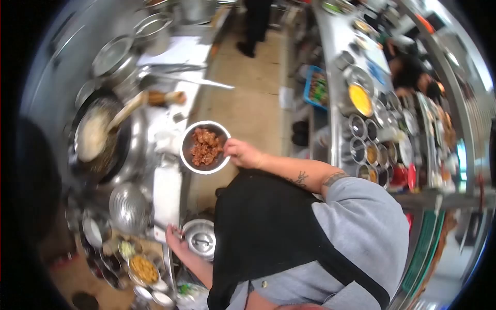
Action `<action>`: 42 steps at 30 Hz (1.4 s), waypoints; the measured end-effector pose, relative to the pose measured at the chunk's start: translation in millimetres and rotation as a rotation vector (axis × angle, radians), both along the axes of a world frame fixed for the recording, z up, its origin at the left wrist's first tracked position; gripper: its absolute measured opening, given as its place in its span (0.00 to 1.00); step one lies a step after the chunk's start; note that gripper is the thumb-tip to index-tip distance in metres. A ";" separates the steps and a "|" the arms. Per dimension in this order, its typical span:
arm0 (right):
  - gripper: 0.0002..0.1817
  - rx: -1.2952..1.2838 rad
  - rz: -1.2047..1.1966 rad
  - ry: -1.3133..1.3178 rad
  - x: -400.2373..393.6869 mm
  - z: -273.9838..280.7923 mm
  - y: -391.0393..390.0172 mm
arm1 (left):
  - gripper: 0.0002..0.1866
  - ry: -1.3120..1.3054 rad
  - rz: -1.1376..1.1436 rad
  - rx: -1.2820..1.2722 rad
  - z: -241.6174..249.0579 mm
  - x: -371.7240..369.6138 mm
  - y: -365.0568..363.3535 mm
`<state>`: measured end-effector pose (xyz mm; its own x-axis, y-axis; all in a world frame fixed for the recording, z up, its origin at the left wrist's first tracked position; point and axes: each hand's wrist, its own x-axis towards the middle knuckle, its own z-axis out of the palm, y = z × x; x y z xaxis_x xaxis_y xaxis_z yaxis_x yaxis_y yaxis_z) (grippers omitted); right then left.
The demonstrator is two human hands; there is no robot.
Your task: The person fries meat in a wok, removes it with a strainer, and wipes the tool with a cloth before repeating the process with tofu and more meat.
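In the head view my right hand (242, 153) grips the rim of a round metal bowl (184, 150), fingers closed over its edge. Brown, sauce-coated chunks of food (206, 147), perhaps meat, lie in the bowl. My left hand (178, 241) is lower down, closed around the thin handle of a wide, ribbed metal strainer (129, 207). Beyond the bowl sits a dark wok (123, 155) with bubbling liquid. A pale round patch (93, 137) shows in it, too blurred to name, and a wooden handle (127, 109) slants over its edge.
A lidded pot (199, 239) stands beside my left forearm. Bowls near the strainer include one of yellow-orange pieces (143, 269). Metal pots (116, 59) line the stove's far side. Across the aisle, a long counter (330, 57) carries many containers; other people stand farther off.
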<state>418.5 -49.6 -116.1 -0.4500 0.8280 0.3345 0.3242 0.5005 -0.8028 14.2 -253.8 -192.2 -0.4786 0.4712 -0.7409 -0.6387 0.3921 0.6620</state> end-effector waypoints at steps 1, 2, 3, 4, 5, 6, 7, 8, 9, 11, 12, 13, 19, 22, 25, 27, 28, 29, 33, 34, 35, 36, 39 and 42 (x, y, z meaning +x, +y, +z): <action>0.13 0.005 -0.078 -0.022 18.7 0.7 -4.0 | 0.08 -0.007 -0.034 -0.066 8.0 -1.2 2.9; 0.13 0.029 -0.167 -0.044 37.4 2.6 -7.1 | 0.10 0.032 -0.093 -0.072 14.3 -3.6 2.5; 0.14 0.053 -0.248 -0.061 58.2 2.5 -12.8 | 0.13 0.101 -0.138 -0.128 16.2 -8.0 4.1; 0.14 0.079 -0.324 -0.072 77.4 0.5 -17.0 | 0.16 0.099 -0.177 -0.132 0.2 -26.6 -3.5; 0.14 0.151 -0.419 -0.093 99.0 -12.7 -17.0 | 0.18 0.103 -0.211 -0.135 -13.5 -38.7 -2.0; 0.13 0.164 -0.541 -0.136 115.5 -6.6 -21.5 | 0.20 0.194 -0.286 -0.231 -0.1 -36.1 6.9; 0.13 0.147 -0.628 -0.161 133.9 -3.9 -22.5 | 0.23 0.288 -0.360 -0.326 29.8 -26.8 13.4; 0.12 0.129 -0.713 -0.185 153.1 -2.2 -21.3 | 0.26 0.384 -0.428 -0.422 47.2 -20.4 20.6; 0.11 0.148 -0.810 -0.164 169.2 0.0 -18.2 | 0.28 0.548 -0.508 -0.436 27.4 -39.1 20.4; 0.09 0.161 -0.989 -0.183 205.0 -4.0 -4.3 | 0.33 0.881 -0.652 -0.455 -17.3 -84.7 19.3; 0.08 0.167 -1.053 -0.176 222.1 -3.4 3.5 | 0.35 1.064 -0.718 -0.499 21.4 -59.1 31.9; 0.07 0.174 -1.118 -0.167 238.3 -1.9 12.0 | 0.34 1.159 -0.687 -0.523 39.7 -48.1 42.6; 0.07 0.178 -1.406 -0.084 336.6 0.1 76.6 | 0.30 1.496 -0.567 -0.300 97.2 40.0 121.6; 0.06 0.170 -1.501 -0.081 381.4 -8.8 107.3 | 0.26 1.521 -0.569 -0.099 84.2 87.3 149.9; 0.05 0.139 -1.637 -0.124 412.6 -15.7 134.1 | 0.27 1.480 -0.624 0.010 71.3 139.1 168.5; 0.06 0.145 -1.758 -0.118 430.3 -25.6 150.6 | 0.27 1.407 -0.665 0.072 57.9 159.7 172.9; 0.06 0.061 -1.806 -0.131 434.6 -21.7 153.9 | 0.27 1.249 -0.621 0.084 68.1 184.1 176.2; 0.06 0.001 -1.848 -0.137 439.0 -17.0 157.8 | 0.27 1.209 -0.635 0.075 75.6 199.9 175.2; 0.06 -0.195 -1.951 -0.109 460.9 -4.8 178.4 | 0.27 1.145 -0.684 0.058 65.1 220.0 171.5; 0.06 -0.179 -1.966 -0.116 466.3 -6.2 180.7 | 0.26 1.127 -0.688 0.048 65.0 224.5 168.4; 0.07 -0.162 -1.981 -0.118 470.3 -7.2 183.8 | 0.26 1.112 -0.690 0.040 65.1 227.9 166.9; 0.07 -0.141 -1.986 -0.090 471.0 -4.2 184.7 | 0.26 1.099 -0.689 0.046 62.8 230.3 167.9; 0.18 -0.011 -1.988 -0.174 469.9 -11.3 182.6 | 0.24 1.025 -0.700 0.061 63.0 236.3 177.3; 0.25 0.261 -1.813 -0.259 433.5 -2.9 177.3 | 0.21 0.813 -0.678 0.049 62.8 229.3 183.3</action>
